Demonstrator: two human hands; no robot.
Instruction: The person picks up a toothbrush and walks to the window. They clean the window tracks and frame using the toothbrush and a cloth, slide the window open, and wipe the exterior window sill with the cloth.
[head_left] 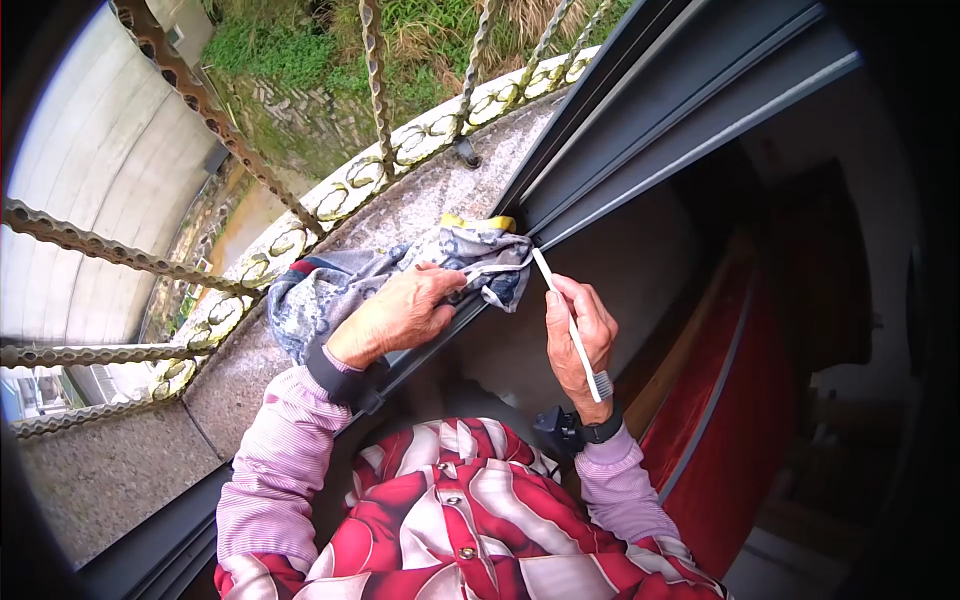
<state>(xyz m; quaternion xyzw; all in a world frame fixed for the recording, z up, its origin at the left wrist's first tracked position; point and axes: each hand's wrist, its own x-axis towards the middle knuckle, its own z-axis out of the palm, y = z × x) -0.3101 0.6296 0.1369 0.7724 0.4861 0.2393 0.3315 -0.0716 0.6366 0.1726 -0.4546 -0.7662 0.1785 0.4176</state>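
Observation:
A crumpled grey-blue patterned cloth [345, 285] with a yellow edge and a dark red patch lies over the stone ledge and the window frame. My left hand [405, 308] is on top of it, fingers curled in and gripping the fabric. A white toothbrush [572, 325] is pinched between thumb and fingers of my right hand [583, 335]. Its bristles point back toward my wrist, while the bare handle end meets the cloth's right edge at the frame. Part of the cloth is hidden under my left hand.
The dark window frame [670, 110] with its sliding tracks runs diagonally past the cloth. Beyond the stone ledge [130, 470] stand rusty twisted metal bars [375, 90] on a patterned rail. A red surface [715, 430] is at the right. Greenery lies outside below.

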